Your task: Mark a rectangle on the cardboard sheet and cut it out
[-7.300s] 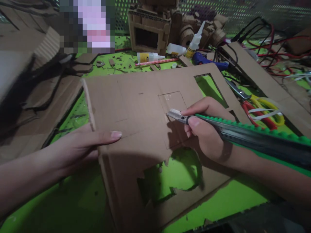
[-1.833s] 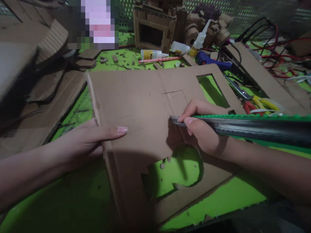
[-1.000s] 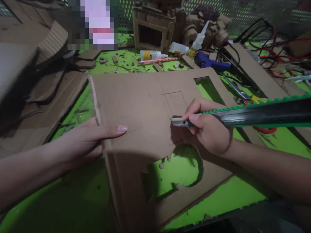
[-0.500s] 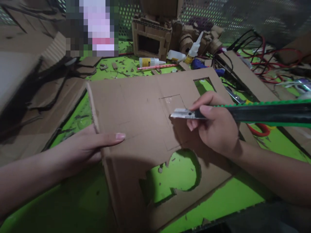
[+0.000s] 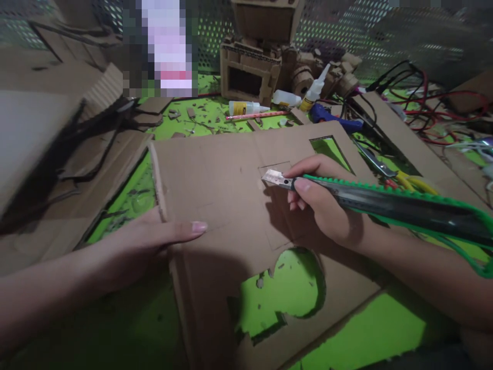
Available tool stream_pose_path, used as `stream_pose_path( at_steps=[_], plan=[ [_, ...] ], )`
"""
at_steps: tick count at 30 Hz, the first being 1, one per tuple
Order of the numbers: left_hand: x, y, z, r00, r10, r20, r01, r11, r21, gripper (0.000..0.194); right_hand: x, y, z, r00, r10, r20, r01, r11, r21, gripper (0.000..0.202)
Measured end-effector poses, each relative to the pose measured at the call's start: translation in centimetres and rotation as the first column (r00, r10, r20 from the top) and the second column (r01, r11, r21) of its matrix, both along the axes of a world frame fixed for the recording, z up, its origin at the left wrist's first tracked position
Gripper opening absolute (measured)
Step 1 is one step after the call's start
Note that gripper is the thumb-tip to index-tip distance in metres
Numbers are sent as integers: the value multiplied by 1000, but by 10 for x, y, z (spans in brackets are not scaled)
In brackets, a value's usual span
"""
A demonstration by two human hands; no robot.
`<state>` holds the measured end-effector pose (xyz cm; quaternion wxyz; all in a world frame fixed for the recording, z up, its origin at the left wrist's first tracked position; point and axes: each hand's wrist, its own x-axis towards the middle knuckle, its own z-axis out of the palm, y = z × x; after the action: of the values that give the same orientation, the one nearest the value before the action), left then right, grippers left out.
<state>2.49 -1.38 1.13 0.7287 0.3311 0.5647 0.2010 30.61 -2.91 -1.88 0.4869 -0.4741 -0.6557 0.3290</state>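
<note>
A brown cardboard sheet (image 5: 208,174) lies across the middle, with a rounded cut-out near its front and a rectangular one at the far right. Pencil lines mark a rectangle between those holes. My left hand (image 5: 154,236) grips the sheet's left edge, thumb on top and fingers hidden beneath. In my right hand (image 5: 319,190) is a green and black utility knife (image 5: 385,205), its handle pointing back to the right. The blade tip is over the marked rectangle's left line; whether it touches the cardboard I cannot tell.
Behind the sheet are glue bottles (image 5: 246,108), a pink pencil (image 5: 258,115), a blue tool (image 5: 335,119) and a cardboard model (image 5: 250,74). Yellow-handled scissors (image 5: 408,180) lie at right, near tangled cables (image 5: 439,108). Cardboard pieces (image 5: 92,149) crowd the left; scraps litter the green table (image 5: 370,334).
My right hand has shifted the knife blade slightly up and left along the marked rectangle, and the handle now slants down to the right. My left hand still holds the sheet's edge.
</note>
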Motion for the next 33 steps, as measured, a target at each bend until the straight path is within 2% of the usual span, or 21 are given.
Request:
stream_pose_path(
  at_steps=[3,6,9,13,16,21,30,33],
  plan=[
    [-4,1,-3,999,-24,48,26,999,-30,86,-2,-3,0,1000,-15,-18,15,1000,1,16],
    [-8,3,-9,997,-54,57,58,995,-77,82,-5,-10,6,998,-57,-14,56,997,-53,13],
    [-9,4,-13,997,-67,48,72,992,-105,84,-8,-13,15,994,-75,75,80,994,-69,11],
    [-11,4,-15,995,-77,65,84,990,-112,87,-10,-8,22,989,23,145,-15,998,-61,6],
    [-13,4,-15,996,-71,57,76,992,-99,90,-12,-6,22,993,16,121,-16,1000,-8,9],
    [-16,3,-16,993,-77,90,88,989,-117,85,-11,-10,18,981,50,190,-49,999,-9,6],
    [-14,4,-17,994,-75,85,80,995,-66,87,-14,-4,13,968,18,249,-63,983,173,10],
    [-15,4,-20,992,-86,95,90,995,-46,87,-18,-3,13,966,-7,260,-35,987,158,11]
  ],
)
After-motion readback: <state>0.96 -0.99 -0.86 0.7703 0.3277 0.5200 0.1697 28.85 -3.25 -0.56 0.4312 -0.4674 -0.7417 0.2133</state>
